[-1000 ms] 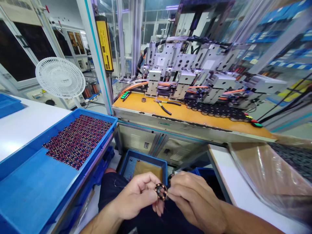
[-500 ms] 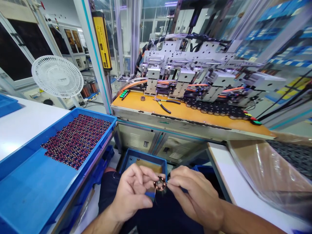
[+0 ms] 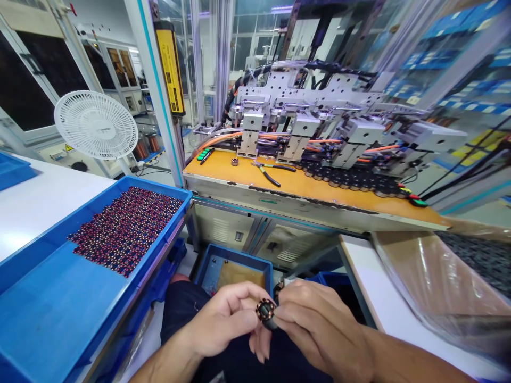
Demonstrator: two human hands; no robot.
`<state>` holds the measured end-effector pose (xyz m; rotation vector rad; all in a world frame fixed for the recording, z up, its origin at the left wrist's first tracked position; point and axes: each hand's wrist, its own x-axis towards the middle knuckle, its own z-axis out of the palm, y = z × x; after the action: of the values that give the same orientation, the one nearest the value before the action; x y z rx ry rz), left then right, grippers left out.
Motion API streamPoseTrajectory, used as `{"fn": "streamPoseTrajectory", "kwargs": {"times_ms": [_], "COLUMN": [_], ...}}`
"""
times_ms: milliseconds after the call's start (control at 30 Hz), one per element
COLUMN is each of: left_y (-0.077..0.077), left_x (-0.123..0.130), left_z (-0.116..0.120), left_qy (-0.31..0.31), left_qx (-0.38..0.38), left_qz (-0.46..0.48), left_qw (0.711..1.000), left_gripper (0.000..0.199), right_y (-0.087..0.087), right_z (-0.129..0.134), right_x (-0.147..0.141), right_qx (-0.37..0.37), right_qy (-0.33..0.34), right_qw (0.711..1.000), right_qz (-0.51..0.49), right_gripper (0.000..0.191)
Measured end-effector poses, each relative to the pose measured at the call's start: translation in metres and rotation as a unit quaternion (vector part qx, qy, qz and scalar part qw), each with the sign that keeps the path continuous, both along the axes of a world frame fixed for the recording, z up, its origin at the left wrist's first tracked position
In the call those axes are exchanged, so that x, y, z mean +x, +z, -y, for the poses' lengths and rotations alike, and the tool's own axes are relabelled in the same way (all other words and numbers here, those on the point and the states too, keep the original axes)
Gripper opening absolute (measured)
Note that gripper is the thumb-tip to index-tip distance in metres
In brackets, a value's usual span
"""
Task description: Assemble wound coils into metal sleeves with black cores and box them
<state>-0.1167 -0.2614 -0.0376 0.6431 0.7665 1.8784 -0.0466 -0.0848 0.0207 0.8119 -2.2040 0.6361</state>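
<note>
A small ring-shaped motor stator (image 3: 265, 310) with copper windings and a dark core is held over my lap. My left hand (image 3: 229, 319) grips it between thumb and fingers from the left, with the ring's open face tilted toward me. My right hand (image 3: 319, 324) is closed, its thumb and fingertips pinched at the stator's right edge. Whether a fine wire lies in that pinch is too small to tell. Behind the right fingers shows a small dark and coppery shape, mostly hidden.
At left, a blue tray (image 3: 35, 314) holds many stators (image 3: 128, 229). Pliers (image 3: 271, 170), a single stator (image 3: 235, 161) and a row of black round parts (image 3: 359, 178) lie on the orange bench (image 3: 223, 173) under a machine. A blue bin (image 3: 235, 252) stands below. A fan (image 3: 98, 125) is at left.
The stator has turned and shifted slightly right and down. My left thumb has closed onto it, while the left fingers have curled beneath. My right hand stays at its right edge.
</note>
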Motion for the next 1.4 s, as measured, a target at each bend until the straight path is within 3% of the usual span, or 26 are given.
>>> {"fn": "streamPoseTrajectory", "kwargs": {"times_ms": [100, 267, 433, 600, 800, 867, 1000, 1067, 1200, 1400], "left_y": [-0.001, -0.002, 0.001, 0.013, 0.025, 0.023, 0.013, 0.008, 0.006, 0.015], "left_x": [-0.001, -0.002, -0.002, 0.001, 0.000, -0.001, -0.001, -0.001, -0.001, 0.001], "left_z": [-0.001, 0.002, 0.001, 0.002, 0.005, 0.003, -0.001, -0.003, -0.001, 0.002], "left_qy": [-0.027, -0.028, 0.038, 0.114, 0.162, 0.156, 0.057, 0.032, 0.067, 0.156], "left_qx": [-0.004, -0.012, 0.012, 0.061, 0.124, 0.094, 0.012, 0.006, 0.009, 0.016], "left_qz": [0.001, 0.005, 0.011, 0.014, 0.050, 0.047, 0.002, -0.003, -0.006, -0.017], "left_qw": [1.000, 1.000, 0.999, 0.992, 0.978, 0.982, 0.998, 0.999, 0.998, 0.987], "left_gripper": [0.044, 0.031, 0.021, 0.030, 0.029, 0.033, 0.053, 0.050, 0.026, 0.022], "right_y": [-0.004, -0.003, 0.003, 0.009, 0.019, 0.022, 0.024, 0.024, 0.023, 0.019], "right_z": [-0.001, -0.002, 0.003, 0.007, 0.007, 0.006, 0.004, 0.003, 0.002, 0.006], "right_x": [0.001, -0.001, -0.001, -0.002, -0.006, -0.007, -0.009, -0.008, -0.006, -0.006], "right_qx": [0.000, -0.005, 0.006, -0.022, -0.058, -0.051, -0.040, -0.033, -0.033, -0.086], "right_qy": [0.011, 0.028, -0.019, -0.089, -0.071, -0.049, -0.022, -0.026, -0.040, -0.049], "right_qw": [1.000, 1.000, 1.000, 0.996, 0.995, 0.997, 0.998, 0.999, 0.998, 0.992], "right_qz": [0.003, -0.009, -0.019, 0.014, 0.040, 0.033, 0.034, 0.031, 0.042, 0.076], "right_gripper": [0.016, 0.015, 0.014, 0.017, 0.013, 0.014, 0.016, 0.015, 0.013, 0.013]}}
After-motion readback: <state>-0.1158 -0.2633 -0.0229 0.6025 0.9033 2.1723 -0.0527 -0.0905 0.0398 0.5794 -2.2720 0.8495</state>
